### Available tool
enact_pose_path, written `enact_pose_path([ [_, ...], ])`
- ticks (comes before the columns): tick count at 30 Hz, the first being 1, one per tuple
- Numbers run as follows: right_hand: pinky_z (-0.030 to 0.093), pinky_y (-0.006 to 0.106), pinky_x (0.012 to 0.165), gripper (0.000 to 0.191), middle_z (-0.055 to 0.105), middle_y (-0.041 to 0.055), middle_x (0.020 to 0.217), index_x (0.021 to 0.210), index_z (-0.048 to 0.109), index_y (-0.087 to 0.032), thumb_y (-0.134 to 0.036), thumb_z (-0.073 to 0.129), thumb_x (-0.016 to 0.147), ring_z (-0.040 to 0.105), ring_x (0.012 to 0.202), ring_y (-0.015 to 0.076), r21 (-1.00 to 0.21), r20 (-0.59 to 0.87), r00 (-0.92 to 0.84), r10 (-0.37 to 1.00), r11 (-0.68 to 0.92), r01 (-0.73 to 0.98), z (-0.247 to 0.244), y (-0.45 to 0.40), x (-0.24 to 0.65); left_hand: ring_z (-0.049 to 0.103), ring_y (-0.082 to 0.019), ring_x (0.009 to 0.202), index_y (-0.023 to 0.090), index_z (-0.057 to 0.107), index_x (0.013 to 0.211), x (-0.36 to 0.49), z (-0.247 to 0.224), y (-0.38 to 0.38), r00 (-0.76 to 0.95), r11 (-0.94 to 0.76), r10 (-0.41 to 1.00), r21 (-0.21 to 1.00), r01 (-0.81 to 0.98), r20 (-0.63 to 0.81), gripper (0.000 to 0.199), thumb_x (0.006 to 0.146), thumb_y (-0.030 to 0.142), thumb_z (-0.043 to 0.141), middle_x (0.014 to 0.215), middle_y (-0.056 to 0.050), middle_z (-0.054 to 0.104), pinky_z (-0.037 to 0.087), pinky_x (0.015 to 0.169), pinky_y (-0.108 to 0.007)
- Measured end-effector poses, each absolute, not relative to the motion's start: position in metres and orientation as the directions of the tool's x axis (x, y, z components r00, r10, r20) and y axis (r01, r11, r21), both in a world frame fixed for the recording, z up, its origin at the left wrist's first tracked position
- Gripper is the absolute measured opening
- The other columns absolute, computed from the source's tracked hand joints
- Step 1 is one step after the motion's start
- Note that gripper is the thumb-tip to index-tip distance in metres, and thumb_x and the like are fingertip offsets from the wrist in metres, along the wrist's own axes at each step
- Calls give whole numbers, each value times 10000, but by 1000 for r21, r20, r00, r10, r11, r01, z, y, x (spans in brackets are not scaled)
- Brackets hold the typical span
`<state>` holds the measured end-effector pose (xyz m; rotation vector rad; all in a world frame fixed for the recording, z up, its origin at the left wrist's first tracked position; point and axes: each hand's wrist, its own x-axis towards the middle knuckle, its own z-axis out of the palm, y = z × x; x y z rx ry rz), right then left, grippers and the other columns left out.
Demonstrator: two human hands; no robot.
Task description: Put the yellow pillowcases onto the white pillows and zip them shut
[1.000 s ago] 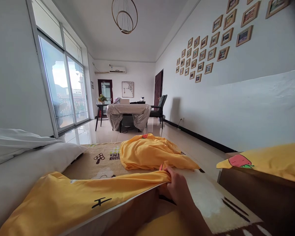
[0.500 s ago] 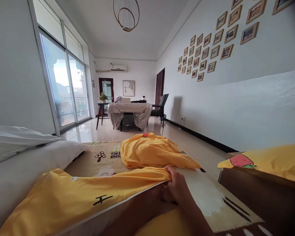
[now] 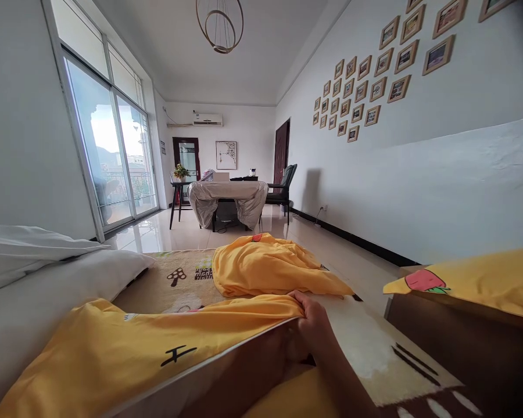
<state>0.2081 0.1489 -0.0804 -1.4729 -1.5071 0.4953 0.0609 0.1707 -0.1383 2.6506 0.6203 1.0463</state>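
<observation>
A yellow fabric cover (image 3: 135,339) with a black mark stretches from the lower left to the middle. My right hand (image 3: 309,316) pinches its far right corner between thumb and fingers. Below the lifted edge, my left forearm and hand (image 3: 261,360) reach in under the fabric, in shadow; its fingers are hidden. White lining shows along the cover's lower edge. Just beyond lies a crumpled yellow cloth (image 3: 265,264) with a red strawberry print, on a beige patterned rug (image 3: 161,290).
White pillows (image 3: 78,278) are at the left. At the right, another yellow cloth (image 3: 483,284) hangs over a brown box-like edge (image 3: 453,342). Farther back stand a covered table (image 3: 226,188), a black chair (image 3: 283,188) and a plant on a stool (image 3: 181,171).
The view has shifted slightly. My left hand has gone a little deeper into shadow under the fabric, while my right hand keeps its hold on the corner.
</observation>
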Motion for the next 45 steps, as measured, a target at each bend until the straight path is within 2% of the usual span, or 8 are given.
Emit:
enact_pose_path([
  [6,416,281,727,396,714,64,860,832,642,-199,-204,397,521,614,807,229,-729,333,143,932,159,666,-83,152,214,578,-205,1060,221,584,1185,60,-134,167,647,-905,426,313,290,633,287,938,352,519,1272,-96,555,510,913,-416],
  [15,435,288,711,469,719,62,845,892,694,-185,-181,395,531,622,781,227,-736,375,121,919,216,641,-81,148,213,584,-200,1045,210,581,1184,63,-133,165,691,-931,364,235,279,624,286,938,342,523,1258,-98,562,514,902,-412],
  [18,444,323,776,510,714,81,886,918,702,-172,-179,386,518,619,845,250,-707,404,157,901,198,679,-83,149,212,584,-208,1051,202,573,1196,64,-135,166,700,-932,362,221,287,615,302,932,343,533,1257,-99,561,515,900,-421],
  [22,419,328,919,534,702,102,1012,919,702,-150,-177,393,484,598,1002,256,-682,494,150,856,275,678,-85,151,212,575,-220,1077,198,563,1213,64,-138,167,710,-927,375,220,305,596,322,927,343,542,1273,-101,551,504,916,-438],
  [27,455,279,837,543,718,72,996,968,696,-173,-184,391,520,633,931,226,-765,412,112,904,276,582,-83,148,210,570,-222,1088,201,563,1216,64,-140,170,714,-912,410,247,327,567,323,928,345,539,1285,-102,544,497,928,-443],
  [32,446,270,713,506,722,57,850,927,693,-174,-183,387,524,629,782,218,-757,385,106,917,248,605,-81,146,208,558,-228,1111,206,558,1227,63,-140,172,722,-899,438,281,337,536,330,929,347,538,1307,-104,530,484,947,-455],
  [39,425,281,706,479,699,74,861,958,641,-160,-176,380,556,610,779,220,-717,368,116,923,201,668,-87,151,208,573,-213,1077,208,569,1206,64,-142,173,724,-891,453,294,347,520,307,933,343,532,1281,-100,547,501,923,-432],
  [45,425,268,727,452,683,69,926,982,612,-166,-128,408,581,604,829,210,-695,351,2,936,259,670,-79,144,208,581,-208,1061,219,577,1189,68,-143,172,721,-890,455,262,372,522,286,927,329,548,1258,-89,564,512,901,-417],
])
